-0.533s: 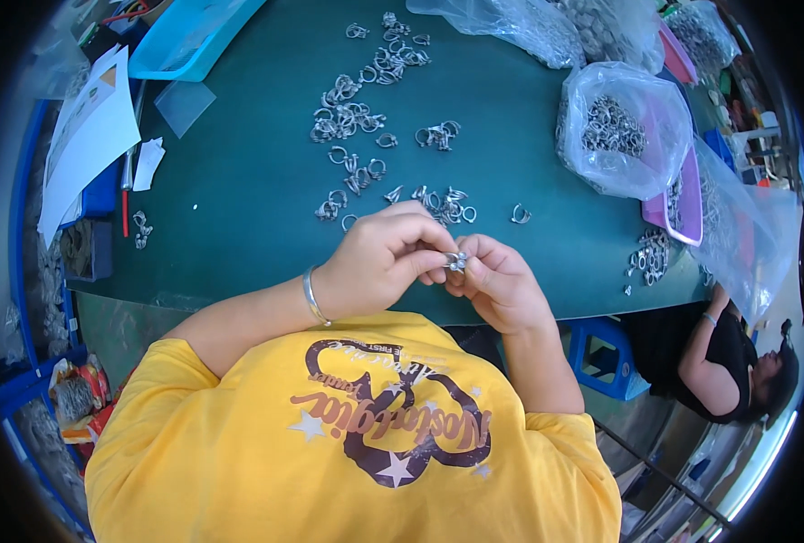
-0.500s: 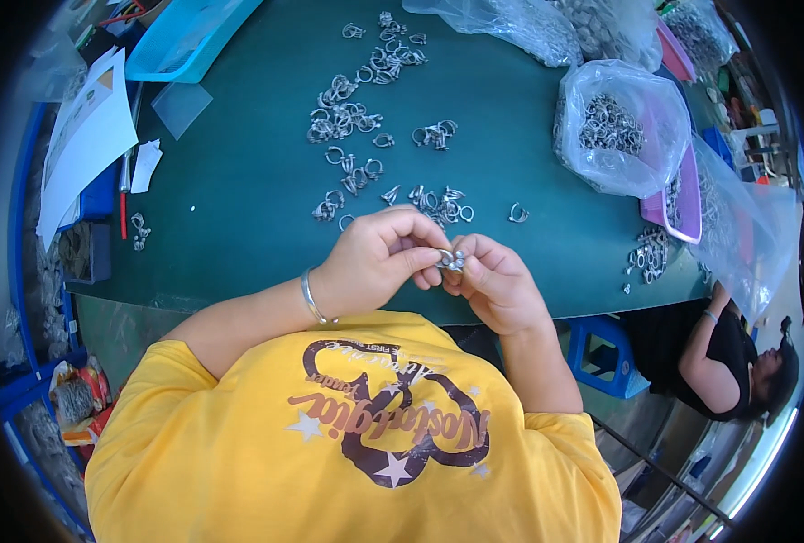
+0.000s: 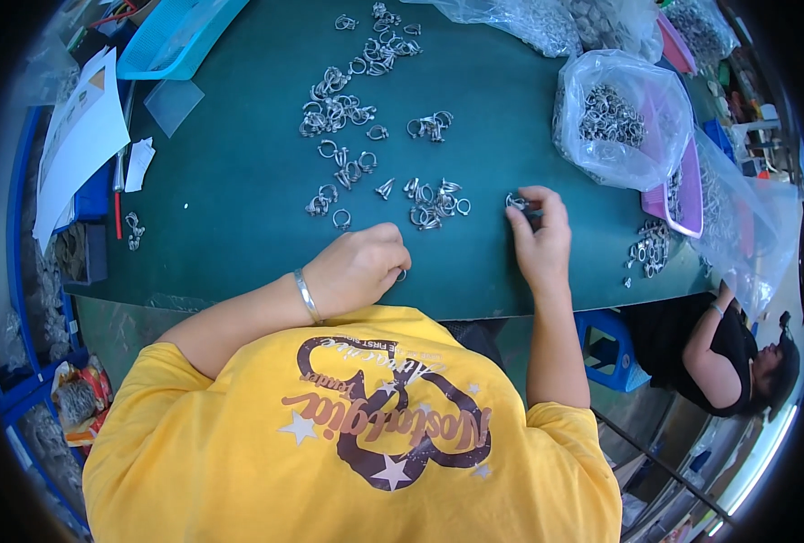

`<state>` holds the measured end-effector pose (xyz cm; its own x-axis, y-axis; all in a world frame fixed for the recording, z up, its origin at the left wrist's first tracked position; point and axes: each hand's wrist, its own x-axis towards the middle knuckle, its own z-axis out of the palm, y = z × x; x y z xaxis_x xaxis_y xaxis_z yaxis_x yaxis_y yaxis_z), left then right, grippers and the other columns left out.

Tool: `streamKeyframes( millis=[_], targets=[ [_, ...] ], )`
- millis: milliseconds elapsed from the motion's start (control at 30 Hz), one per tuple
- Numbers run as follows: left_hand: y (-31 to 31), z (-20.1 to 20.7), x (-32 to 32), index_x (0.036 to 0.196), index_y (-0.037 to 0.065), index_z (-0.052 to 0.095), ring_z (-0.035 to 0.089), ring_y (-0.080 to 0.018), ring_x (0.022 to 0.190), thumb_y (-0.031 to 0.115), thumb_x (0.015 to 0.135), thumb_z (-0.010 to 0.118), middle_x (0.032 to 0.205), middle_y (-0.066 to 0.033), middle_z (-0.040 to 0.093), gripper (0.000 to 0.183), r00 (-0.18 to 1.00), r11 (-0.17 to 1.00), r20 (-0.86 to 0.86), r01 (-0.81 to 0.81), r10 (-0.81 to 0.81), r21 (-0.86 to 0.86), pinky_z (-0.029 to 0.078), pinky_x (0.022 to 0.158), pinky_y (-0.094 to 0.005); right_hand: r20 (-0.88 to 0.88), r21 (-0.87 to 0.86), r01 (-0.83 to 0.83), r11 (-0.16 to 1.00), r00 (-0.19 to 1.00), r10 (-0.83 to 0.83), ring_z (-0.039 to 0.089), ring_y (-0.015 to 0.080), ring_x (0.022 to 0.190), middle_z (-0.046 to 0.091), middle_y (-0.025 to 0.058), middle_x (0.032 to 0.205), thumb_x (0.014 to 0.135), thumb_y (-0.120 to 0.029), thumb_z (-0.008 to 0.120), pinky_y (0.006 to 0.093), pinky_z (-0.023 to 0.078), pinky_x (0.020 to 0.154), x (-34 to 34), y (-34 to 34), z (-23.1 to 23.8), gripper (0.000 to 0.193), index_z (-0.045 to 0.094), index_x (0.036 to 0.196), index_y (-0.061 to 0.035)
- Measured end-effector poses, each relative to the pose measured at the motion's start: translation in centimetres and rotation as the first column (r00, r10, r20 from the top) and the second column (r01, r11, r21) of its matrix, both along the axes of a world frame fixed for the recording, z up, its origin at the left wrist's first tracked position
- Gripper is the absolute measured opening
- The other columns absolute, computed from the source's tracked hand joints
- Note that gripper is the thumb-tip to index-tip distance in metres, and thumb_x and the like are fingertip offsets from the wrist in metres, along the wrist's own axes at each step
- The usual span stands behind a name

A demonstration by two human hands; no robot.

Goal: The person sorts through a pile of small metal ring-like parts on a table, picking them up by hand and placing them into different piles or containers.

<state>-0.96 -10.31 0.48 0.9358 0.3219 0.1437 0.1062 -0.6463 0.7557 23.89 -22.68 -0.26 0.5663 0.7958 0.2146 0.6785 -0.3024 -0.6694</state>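
My left hand (image 3: 352,270) is low over the green table's near edge, fingers pinched on a small silver metal ring (image 3: 403,275) that peeks out beside the fingertips. Farther right, my right hand (image 3: 543,240) reaches forward, its thumb and fingers closing around a silver ring (image 3: 514,202) at the table surface. The fingers partly cover that ring, so whether a second one is there cannot be made out. Between the hands, a bit farther off, lies a small heap of similar rings (image 3: 431,210). A single ring (image 3: 341,218) rests just beyond my left hand.
More ring piles (image 3: 334,113) trail toward the far side of the green table (image 3: 257,172). At right are an open plastic bag of rings (image 3: 574,149), a pink tray (image 3: 689,195) and loose rings (image 3: 653,246). A blue basket (image 3: 162,63) stands far left. Another person (image 3: 710,362) sits at right.
My hands have parted from the ring work they shared. The right hand moved right and forward to the lone ring there; the left drew slightly left, keeping a ring in its fingers.
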Motion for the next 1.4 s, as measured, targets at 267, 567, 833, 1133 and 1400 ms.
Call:
streamKeyframes(
  millis=[267, 567, 833, 1133, 1400],
  targets=[
    [1.1, 1.3, -0.3, 0.091, 0.001, 0.068, 0.063, -0.0210, 0.070, 0.000, 0.081, 0.068, 0.087, -0.0099, 0.063, 0.011, 0.982, 0.978, 0.004, -0.190, 0.191, -0.089, 0.052, 0.064, -0.0288, 0.407, 0.065, -0.232, 0.970, 0.894, 0.187, 0.056, 0.0292, 0.098, 0.061, 0.0086, 0.102, 0.075, -0.007, 0.071, 0.0407, 0.041, 0.084, -1.3, 0.9, 0.6, 0.025, 0.068, 0.100, -0.0091],
    [0.4, 0.5, -0.1, 0.101, 0.004, 0.062, 0.062, -0.0217, 0.078, -0.001, 0.072, 0.076, 0.093, -0.0098, 0.057, 0.033, 0.989, 0.996, -0.146, -0.027, 0.015, -0.085, 0.053, 0.066, -0.0302, 0.288, 0.094, -0.366, 0.926, 0.900, 0.327, 0.059, 0.0253, 0.081, 0.064, 0.0036, 0.079, 0.072, -0.005, 0.073, 0.0374, 0.040, 0.075, -5.0, 1.1, 0.9, 0.013, 0.066, 0.083, -0.0092],
    [0.8, 1.8, -0.8, 0.099, 0.003, 0.060, 0.063, -0.0156, 0.075, -0.004, 0.079, 0.067, 0.089, -0.0075, 0.059, 0.022, 0.983, 0.966, -0.135, -0.150, 0.124, -0.210, 0.052, 0.065, -0.0252, -0.007, 0.022, -0.576, 0.817, 0.817, 0.577, 0.057, 0.0284, 0.078, 0.057, 0.0058, 0.079, 0.075, -0.007, 0.069, 0.0397, 0.046, 0.069, -9.8, 1.6, 0.8, 0.010, 0.065, 0.084, -0.0083],
    [3.2, 1.8, -6.4, 0.090, 0.001, 0.064, 0.060, -0.0103, 0.073, -0.001, 0.083, 0.068, 0.088, -0.0043, 0.061, 0.009, 0.814, 0.815, 0.047, -0.575, 0.579, -0.075, 0.049, 0.064, -0.0206, 0.199, -0.003, 0.028, 1.000, 0.980, -0.027, 0.065, 0.0322, 0.075, 0.064, 0.0164, 0.083, 0.075, 0.002, 0.066, 0.0390, 0.053, 0.068, 1.8, -3.2, 1.5, 0.008, 0.064, 0.082, -0.0008],
    [2.2, 0.1, -10.4, 0.086, 0.002, 0.064, 0.055, -0.0123, 0.064, 0.001, 0.085, 0.066, 0.083, -0.0056, 0.060, 0.003, 0.706, 0.702, 0.071, -0.708, 0.705, 0.073, 0.045, 0.056, -0.0212, 0.281, 0.059, -0.125, 0.990, 0.954, 0.104, 0.057, 0.0349, 0.093, 0.062, 0.0162, 0.100, 0.077, 0.001, 0.064, 0.0407, 0.047, 0.082, 2.3, -1.0, 1.2, 0.019, 0.068, 0.096, -0.0028]
  ],
)
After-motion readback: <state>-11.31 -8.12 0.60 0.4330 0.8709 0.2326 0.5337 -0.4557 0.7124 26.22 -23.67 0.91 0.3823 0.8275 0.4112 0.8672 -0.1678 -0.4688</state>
